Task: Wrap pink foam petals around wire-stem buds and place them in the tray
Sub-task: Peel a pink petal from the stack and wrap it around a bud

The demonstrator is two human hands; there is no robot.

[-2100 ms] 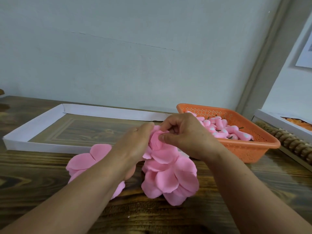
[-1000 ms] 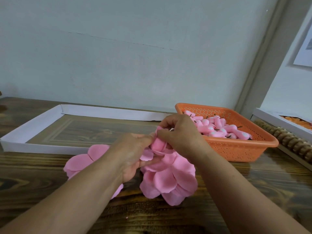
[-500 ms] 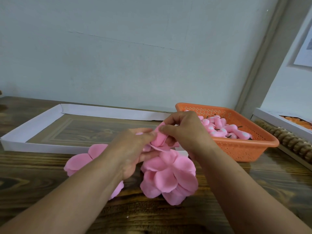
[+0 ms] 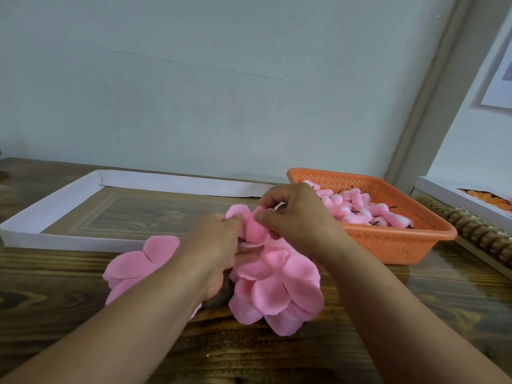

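Lifted slightly, both the left hand and right hand pinch the petal-wrapped bud between them.

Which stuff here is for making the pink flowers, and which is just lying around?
For the job:
pink petals
flower being wrapped
left hand
right hand
orange basket of buds
white tray

Just lying about:
white box with orange pieces
wooden beaded thing
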